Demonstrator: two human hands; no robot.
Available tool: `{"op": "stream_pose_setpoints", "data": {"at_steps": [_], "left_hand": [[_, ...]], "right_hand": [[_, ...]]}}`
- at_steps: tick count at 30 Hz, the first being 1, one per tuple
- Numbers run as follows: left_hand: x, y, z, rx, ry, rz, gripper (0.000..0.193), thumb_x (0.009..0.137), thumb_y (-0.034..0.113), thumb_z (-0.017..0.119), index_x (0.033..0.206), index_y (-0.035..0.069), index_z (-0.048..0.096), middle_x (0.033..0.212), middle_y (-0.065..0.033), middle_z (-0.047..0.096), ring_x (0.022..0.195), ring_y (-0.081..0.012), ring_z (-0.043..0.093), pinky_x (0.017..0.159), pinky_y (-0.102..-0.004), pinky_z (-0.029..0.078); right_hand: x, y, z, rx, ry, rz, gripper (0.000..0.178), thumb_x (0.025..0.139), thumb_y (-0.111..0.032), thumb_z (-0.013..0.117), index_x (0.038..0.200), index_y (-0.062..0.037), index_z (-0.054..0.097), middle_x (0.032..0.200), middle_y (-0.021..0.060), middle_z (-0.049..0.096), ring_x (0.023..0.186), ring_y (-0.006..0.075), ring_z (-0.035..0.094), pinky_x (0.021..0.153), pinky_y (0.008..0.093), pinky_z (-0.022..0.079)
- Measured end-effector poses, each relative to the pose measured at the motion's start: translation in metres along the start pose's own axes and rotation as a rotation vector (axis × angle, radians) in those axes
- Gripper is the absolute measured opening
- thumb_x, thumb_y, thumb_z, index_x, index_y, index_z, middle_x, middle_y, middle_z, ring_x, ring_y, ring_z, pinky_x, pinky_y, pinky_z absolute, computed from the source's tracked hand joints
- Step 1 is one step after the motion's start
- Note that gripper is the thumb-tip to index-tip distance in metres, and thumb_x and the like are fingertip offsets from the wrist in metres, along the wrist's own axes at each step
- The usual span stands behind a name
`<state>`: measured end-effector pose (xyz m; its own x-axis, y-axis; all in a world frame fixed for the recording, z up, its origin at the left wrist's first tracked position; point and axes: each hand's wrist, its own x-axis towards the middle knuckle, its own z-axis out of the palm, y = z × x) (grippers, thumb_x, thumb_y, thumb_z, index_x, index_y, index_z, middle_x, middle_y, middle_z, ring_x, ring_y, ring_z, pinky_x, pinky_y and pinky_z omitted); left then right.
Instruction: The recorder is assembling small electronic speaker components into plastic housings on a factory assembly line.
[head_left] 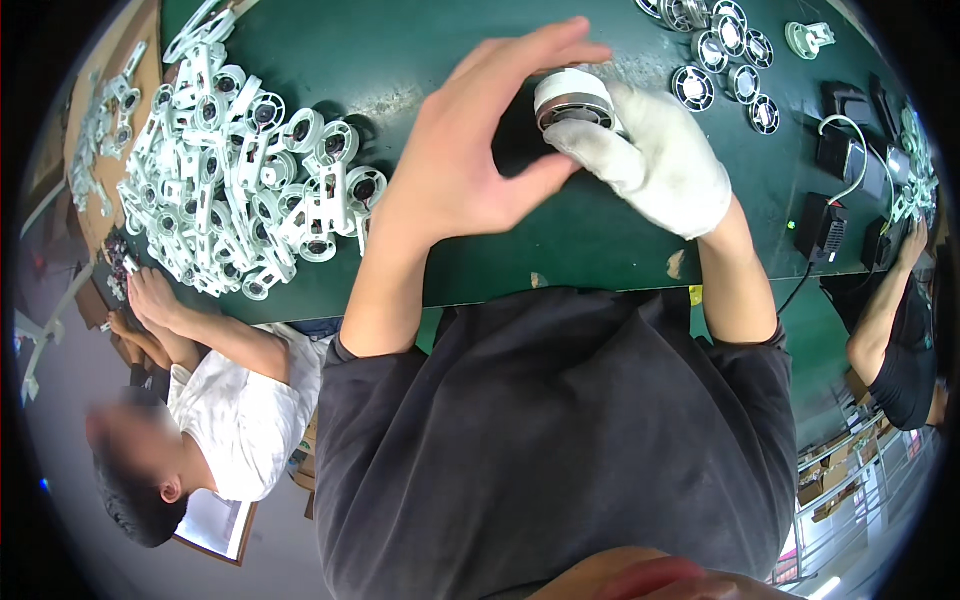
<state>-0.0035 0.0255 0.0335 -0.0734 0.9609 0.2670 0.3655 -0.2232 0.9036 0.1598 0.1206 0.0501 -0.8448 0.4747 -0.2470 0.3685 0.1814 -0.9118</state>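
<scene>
My right hand (668, 158), in a white glove, grips a round part (574, 98) with a white upper ring and a silver metal lower rim. Its thumb lies across the front of the rim, and the other fingers are behind, mostly hidden. My bare left hand (450, 155) is to the left of that part with its fingers stretched out above it. The left thumb points toward the gloved thumb, and whether they touch I cannot tell. A dark gap shows between the left palm and the part.
A large heap of white plastic pieces with round housings (235, 165) covers the table's left. Several silver-rimmed round parts (692, 88) lie at the far right, near a single white piece (808, 39). Black boxes with cables (822, 228) stand farther right. People work on both sides.
</scene>
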Motion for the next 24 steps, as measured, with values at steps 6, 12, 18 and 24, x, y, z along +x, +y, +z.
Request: {"op": "stream_pose_setpoints", "data": {"at_steps": [6, 12, 18, 24], "left_hand": [[-0.007, -0.005, 0.020, -0.453, -0.020, -0.049, 0.048, 0.088, 0.018, 0.069, 0.126, -0.005, 0.051, 0.124, -0.0219, 0.059, 0.110, -0.0247, 0.060, 0.094, -0.0335, 0.047], [-0.006, -0.010, 0.032, -0.537, 0.199, 0.067, 0.025, 0.082, 0.003, 0.072, 0.105, -0.003, 0.064, 0.109, -0.0143, 0.067, 0.100, -0.0217, 0.066, 0.078, -0.0289, 0.056], [-0.004, -0.013, 0.023, -0.503, 0.076, 0.096, 0.024, 0.090, 0.005, 0.063, 0.110, -0.007, 0.057, 0.111, -0.0228, 0.062, 0.108, -0.0376, 0.062, 0.094, -0.0435, 0.050], [-0.006, -0.010, 0.029, -0.473, 0.170, 0.054, 0.025, 0.082, 0.003, 0.073, 0.104, -0.003, 0.062, 0.109, -0.0153, 0.065, 0.101, -0.0239, 0.066, 0.078, -0.0298, 0.057]], "right_hand": [[-0.002, 0.014, 0.011, -0.087, 0.149, -0.246, 0.025, 0.089, -0.032, 0.061, 0.104, -0.0128, 0.067, 0.082, 0.0130, 0.068, 0.075, 0.0344, 0.066, 0.068, 0.0407, 0.053], [-0.006, 0.019, 0.025, -0.536, 0.377, -0.326, 0.030, 0.083, -0.038, 0.066, 0.102, -0.0143, 0.063, 0.064, 0.0082, 0.063, 0.056, 0.0296, 0.064, 0.052, 0.0390, 0.053], [-0.004, 0.022, 0.021, -0.562, 0.352, -0.385, 0.028, 0.082, -0.034, 0.067, 0.098, -0.0121, 0.062, 0.060, 0.0059, 0.062, 0.054, 0.0269, 0.064, 0.048, 0.0374, 0.052], [-0.006, 0.018, 0.030, -0.615, 0.435, -0.320, 0.025, 0.080, -0.031, 0.068, 0.090, -0.0098, 0.060, 0.060, 0.0068, 0.062, 0.054, 0.0264, 0.064, 0.048, 0.0363, 0.051]]}}
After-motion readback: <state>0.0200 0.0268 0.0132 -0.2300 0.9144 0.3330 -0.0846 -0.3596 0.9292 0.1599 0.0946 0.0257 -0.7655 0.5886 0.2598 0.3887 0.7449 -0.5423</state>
